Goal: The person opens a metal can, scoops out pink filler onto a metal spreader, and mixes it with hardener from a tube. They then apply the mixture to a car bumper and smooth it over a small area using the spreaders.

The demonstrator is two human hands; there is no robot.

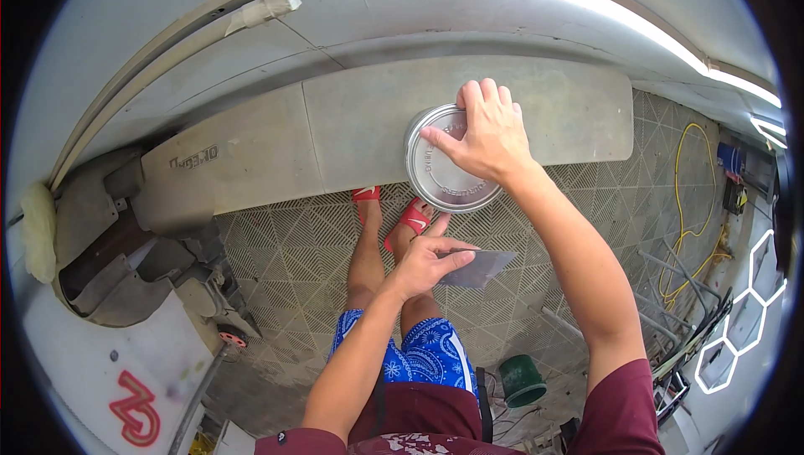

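A round metal can with a silver lid (pixel 456 178) stands at the front edge of a long grey panel (pixel 368 132). My right hand (pixel 490 137) lies over the lid's right side, its thumb on the lid and its fingers reaching over the far rim. Below the can, my left hand (pixel 431 258) pinches a thin dark grey sheet (pixel 481 269) between thumb and fingers. One finger of that hand points up to the can's lower rim; whether it touches is hard to tell.
A yellow hose (pixel 680 204) and metal frames (pixel 670 283) lie at the right. A green bucket (pixel 521 381) stands on the tiled floor (pixel 586 229). Grey parts (pixel 126 287) are stacked at the left. My feet in red sandals (pixel 412 219) are below the panel.
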